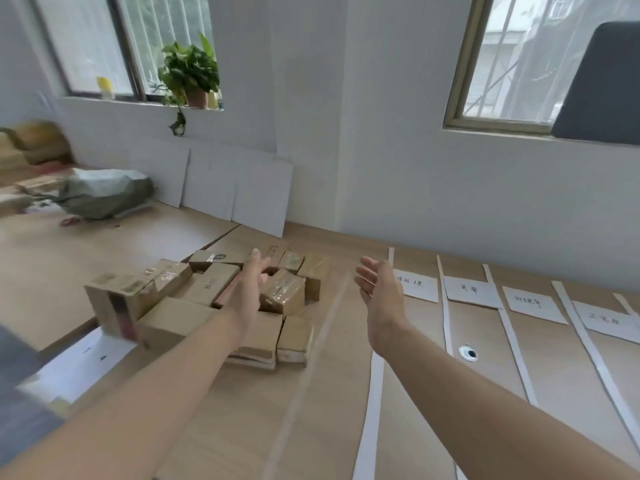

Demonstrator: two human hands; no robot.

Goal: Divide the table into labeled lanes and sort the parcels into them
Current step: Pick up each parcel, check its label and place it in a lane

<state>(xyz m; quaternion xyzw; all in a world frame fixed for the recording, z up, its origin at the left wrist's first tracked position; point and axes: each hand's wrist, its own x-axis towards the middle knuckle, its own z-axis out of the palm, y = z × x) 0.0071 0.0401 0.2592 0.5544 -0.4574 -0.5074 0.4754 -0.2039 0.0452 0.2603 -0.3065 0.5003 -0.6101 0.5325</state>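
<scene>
The wooden worktop [329, 427] fills the lower frame. Left of centre lies the heap of cardboard parcels [207, 299], jumbled and touching. They look stiff and probably light, and their glossy tape may slip, so gripping one by two opposite sides seems safest. At right, white paper strips [512, 341] mark the lanes, each with a handwritten label [472, 292]. The left hand [247, 289] hovers over the heap and the right hand [381, 296] between heap and lanes, both spread wide, holding nothing. A small round object [468, 353] sits in one lane, possibly in the way.
</scene>
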